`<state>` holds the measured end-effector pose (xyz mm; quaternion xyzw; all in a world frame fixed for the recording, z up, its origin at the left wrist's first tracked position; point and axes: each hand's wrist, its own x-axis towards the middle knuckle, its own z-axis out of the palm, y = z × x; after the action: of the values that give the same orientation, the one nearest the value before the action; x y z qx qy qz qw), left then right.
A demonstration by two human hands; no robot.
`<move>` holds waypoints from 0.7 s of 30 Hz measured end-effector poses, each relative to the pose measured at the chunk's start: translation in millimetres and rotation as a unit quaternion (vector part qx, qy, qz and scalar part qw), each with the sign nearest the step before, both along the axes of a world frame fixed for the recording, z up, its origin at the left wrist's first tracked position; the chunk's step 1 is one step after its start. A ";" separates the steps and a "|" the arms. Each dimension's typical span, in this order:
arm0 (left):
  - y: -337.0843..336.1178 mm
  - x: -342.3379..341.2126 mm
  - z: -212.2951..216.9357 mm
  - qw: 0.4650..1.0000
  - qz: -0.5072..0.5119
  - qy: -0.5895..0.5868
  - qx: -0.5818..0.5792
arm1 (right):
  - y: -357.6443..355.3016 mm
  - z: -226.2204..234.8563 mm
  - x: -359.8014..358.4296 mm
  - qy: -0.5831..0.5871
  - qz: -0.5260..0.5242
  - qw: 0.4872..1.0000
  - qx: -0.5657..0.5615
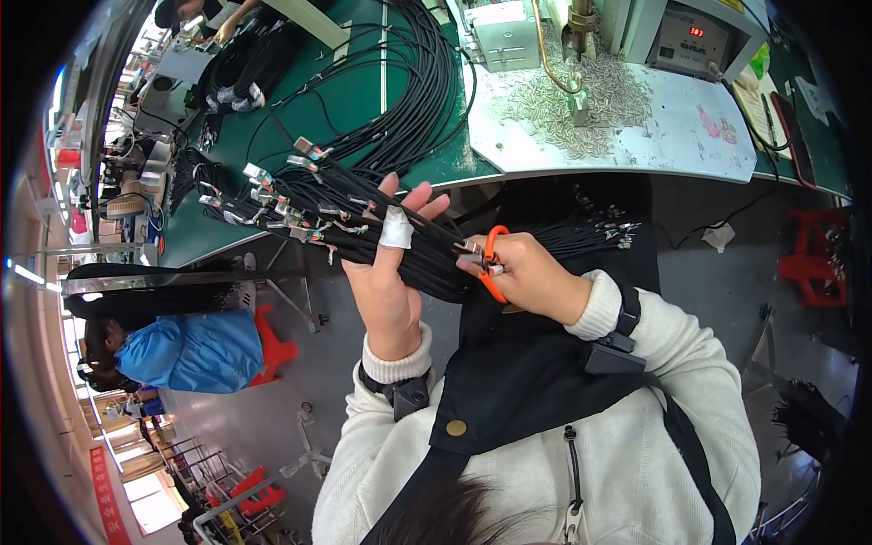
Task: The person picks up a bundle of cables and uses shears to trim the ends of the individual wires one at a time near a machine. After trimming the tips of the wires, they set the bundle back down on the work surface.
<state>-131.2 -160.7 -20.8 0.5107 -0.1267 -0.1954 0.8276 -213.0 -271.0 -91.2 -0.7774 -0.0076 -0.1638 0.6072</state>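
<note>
A thick bundle of black cables (431,271) stretches across in front of my body, with metal connectors (272,195) and short bare wires at its left end. My left hand (386,282) holds the bundle, its white-wrapped thumb over the cables and the other fingers showing beyond them. Closed around a small pair of orange-handled scissors (495,243) is my right hand (536,277). The scissors' metal part is up against the cables, just right of my left hand; what it touches there is partly hidden. Past my right hand, the cables' far ends (618,234) fan out over the dark apron.
Coiled black cable (427,82) lies on the green table (254,136). Small metal pieces (581,100) are heaped on a white machine table (727,159), near a control box (695,41). A person in blue (191,350) sits at left; a red stool (813,259) stands at right.
</note>
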 end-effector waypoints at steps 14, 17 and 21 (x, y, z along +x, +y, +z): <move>44.4 24.1 30.8 0.953 -0.222 0.002 -0.207 | -37.6 -27.6 -31.8 -0.017 -0.024 1.000 0.011; 50.9 16.7 28.2 0.954 -0.277 -0.033 -0.106 | -57.5 -39.8 -50.3 0.079 -0.103 0.988 -0.082; 34.0 -3.5 -12.9 0.946 -0.267 -0.055 0.177 | -61.9 8.5 -51.9 0.076 -0.139 0.986 0.052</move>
<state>-134.8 -126.6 -33.8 0.6062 -0.2668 -0.4003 0.6333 -264.9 -332.9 -82.6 -0.7486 0.1554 -0.1872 0.6168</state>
